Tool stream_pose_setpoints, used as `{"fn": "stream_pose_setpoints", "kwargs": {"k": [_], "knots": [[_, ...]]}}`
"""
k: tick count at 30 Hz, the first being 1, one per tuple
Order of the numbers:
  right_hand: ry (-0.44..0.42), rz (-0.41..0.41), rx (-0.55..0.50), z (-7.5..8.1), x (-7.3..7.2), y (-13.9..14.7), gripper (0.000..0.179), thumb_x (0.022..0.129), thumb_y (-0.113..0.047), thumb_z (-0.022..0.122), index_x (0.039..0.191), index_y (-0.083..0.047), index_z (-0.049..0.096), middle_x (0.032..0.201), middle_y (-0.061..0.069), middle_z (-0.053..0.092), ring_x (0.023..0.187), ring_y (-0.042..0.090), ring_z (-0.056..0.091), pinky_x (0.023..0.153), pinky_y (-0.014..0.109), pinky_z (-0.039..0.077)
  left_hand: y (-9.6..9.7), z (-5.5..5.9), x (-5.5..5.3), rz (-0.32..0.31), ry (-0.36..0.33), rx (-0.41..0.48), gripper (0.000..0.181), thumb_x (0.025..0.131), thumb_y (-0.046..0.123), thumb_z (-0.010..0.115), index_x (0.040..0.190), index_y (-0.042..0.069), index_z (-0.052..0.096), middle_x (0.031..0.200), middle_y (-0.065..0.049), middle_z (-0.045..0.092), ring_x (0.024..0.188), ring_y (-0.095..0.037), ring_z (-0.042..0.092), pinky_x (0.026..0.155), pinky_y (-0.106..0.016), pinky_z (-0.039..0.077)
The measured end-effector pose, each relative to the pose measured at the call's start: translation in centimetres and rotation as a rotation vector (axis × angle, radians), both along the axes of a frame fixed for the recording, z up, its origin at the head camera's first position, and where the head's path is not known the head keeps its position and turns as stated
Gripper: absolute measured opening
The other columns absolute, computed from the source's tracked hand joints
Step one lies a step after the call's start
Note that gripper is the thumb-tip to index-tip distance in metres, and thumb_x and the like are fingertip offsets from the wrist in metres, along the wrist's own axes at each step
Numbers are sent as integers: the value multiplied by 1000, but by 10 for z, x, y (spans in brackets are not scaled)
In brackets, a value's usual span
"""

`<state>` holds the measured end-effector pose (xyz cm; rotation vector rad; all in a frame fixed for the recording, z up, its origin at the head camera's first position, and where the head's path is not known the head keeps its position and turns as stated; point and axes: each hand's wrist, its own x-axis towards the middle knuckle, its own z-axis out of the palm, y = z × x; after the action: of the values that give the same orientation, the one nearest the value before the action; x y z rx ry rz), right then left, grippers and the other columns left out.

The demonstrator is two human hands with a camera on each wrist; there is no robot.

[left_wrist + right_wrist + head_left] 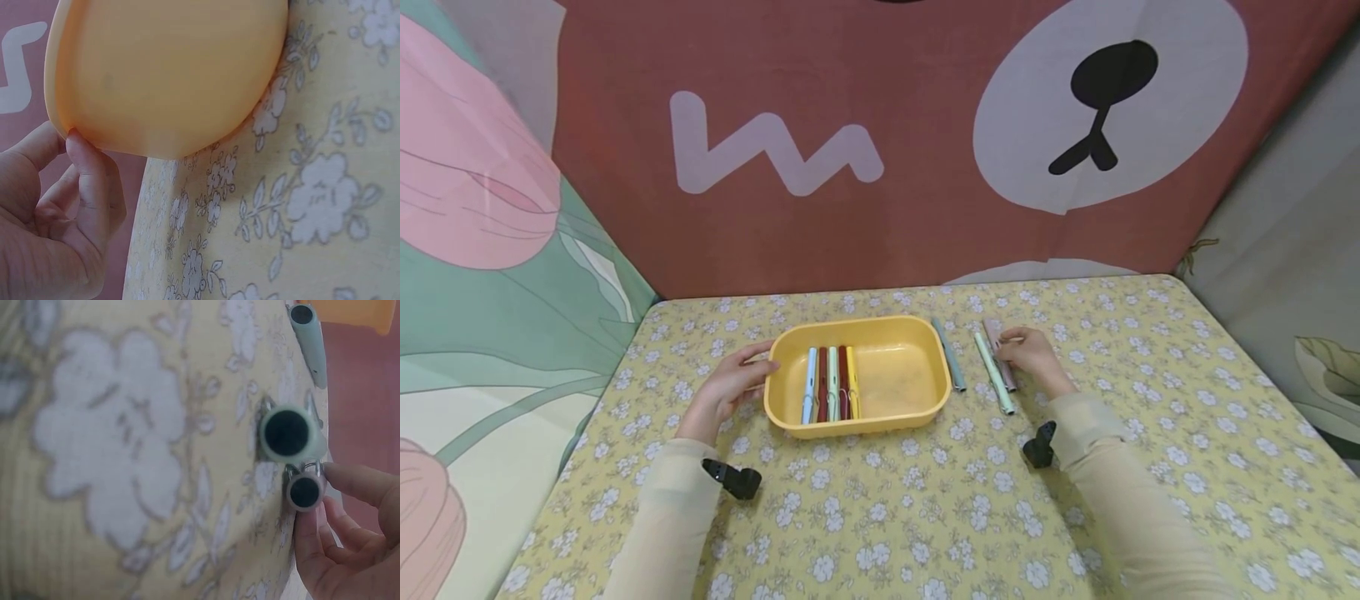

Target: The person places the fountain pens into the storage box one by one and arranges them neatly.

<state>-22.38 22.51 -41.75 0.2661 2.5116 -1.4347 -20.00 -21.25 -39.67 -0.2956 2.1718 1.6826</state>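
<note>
At the left end of a yellow tray, my left hand pinches the rim between thumb and fingers; the left wrist view shows the hand at the corner. Side by side in the tray's left half lie a light blue pen, two dark red pens, a mint green pen and a yellow pen. Right of the tray, my right hand pinches a mauve pen at the table. A loose mint pen lies just left of it, clip end toward me.
A teal pen lies along the tray's right side. The table carries a yellow flowered cloth, with a reddish-brown printed backdrop rising at its far edge. Printed fabric also hangs at both sides.
</note>
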Motion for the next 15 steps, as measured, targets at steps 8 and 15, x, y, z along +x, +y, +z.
{"fn": "stream_pose_setpoints", "kwargs": {"k": [8,15], "knots": [[7,-5,81,0,0,-4,45,95,-16,56,134,5,48,121,26,57,85,17,60,70,26,50,0,1,1,-2,9,2,60,94,20,59,149,16,34,100,4,62,72,-1,64,58,-17,52],[4,-28,127,0,-1,-8,45,94,-18,56,132,5,49,125,27,55,89,23,61,69,28,51,-1,2,2,-9,6,3,60,95,21,59,150,18,34,99,5,63,72,0,64,58,-17,51]]}}
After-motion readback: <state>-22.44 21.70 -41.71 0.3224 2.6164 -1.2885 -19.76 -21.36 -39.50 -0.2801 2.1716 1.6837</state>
